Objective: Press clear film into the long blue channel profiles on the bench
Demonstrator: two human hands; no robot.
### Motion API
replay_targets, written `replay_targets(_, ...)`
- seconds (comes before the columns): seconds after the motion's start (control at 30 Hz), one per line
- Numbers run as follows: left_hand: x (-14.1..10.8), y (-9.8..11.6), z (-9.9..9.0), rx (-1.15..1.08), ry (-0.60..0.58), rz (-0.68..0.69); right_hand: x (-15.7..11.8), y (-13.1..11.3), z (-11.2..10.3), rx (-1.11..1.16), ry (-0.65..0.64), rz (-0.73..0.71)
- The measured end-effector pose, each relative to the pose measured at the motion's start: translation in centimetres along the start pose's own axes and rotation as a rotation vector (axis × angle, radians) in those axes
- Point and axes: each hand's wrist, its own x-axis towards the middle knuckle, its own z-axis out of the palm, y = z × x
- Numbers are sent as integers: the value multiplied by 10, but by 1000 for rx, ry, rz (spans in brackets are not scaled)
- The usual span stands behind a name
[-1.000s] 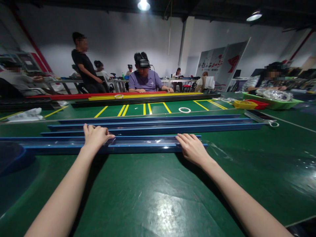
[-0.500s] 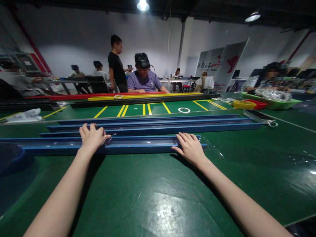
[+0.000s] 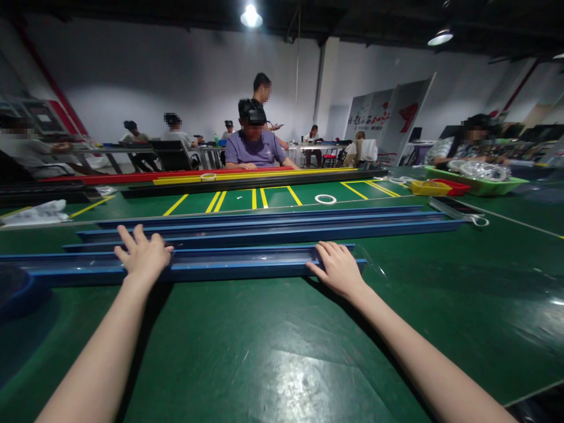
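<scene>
A long blue channel (image 3: 247, 264) lies across the green table (image 3: 247, 352), with a clear film or strip showing inside it. My left hand (image 3: 145, 255) is over its left part, fingers spread, nothing visibly gripped. Near the channel's right end, my right hand (image 3: 337, 267) rests across it, fingers over the far wall and thumb at the near side, closed around it. Just beyond lie several more blue channels (image 3: 273, 235), parallel to it. A thin clear piece (image 3: 374, 264) sticks out past the right end.
A round blue object (image 3: 15, 288) is at the left edge. Farther back lie yellow (image 3: 176, 181), red and black bars, a white ring (image 3: 325, 200), a phone-like device (image 3: 453, 207) and a green tray (image 3: 493, 185) with clear coils. A person (image 3: 255, 147) sits opposite.
My left hand has moved left along the channel and its fingers have spread. My right hand stays at the right end. The standing person behind has moved right.
</scene>
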Motion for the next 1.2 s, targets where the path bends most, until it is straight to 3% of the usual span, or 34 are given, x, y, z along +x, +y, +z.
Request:
replay_targets(0.17,-9,17,-11,49,-23,0,-1,-4,7,11,-28,-47)
replay_targets(0.3,-12,43,-18,20,-85,66,-1,-8,8,24,-41,-68)
replay_targets(0.4,-19,77,-20,-57,-137,252,1,-13,8,23,-48,-73)
replay_targets(0.53,-49,129,-17,-151,-128,582,1,-18,7,25,-50,-85)
replay_targets(0.67,-78,158,-11,-131,-216,696,1,-18,5,37,-62,-102)
replay_targets(0.83,-79,153,-12,-81,-315,651,1,-11,1,50,-82,-87)
replay_targets(1.03,-63,137,-29,46,-501,501,2,0,-3,-12,-98,65)
replay_targets(1.2,-54,124,-37,202,-489,445,2,-3,-4,-40,-107,179)
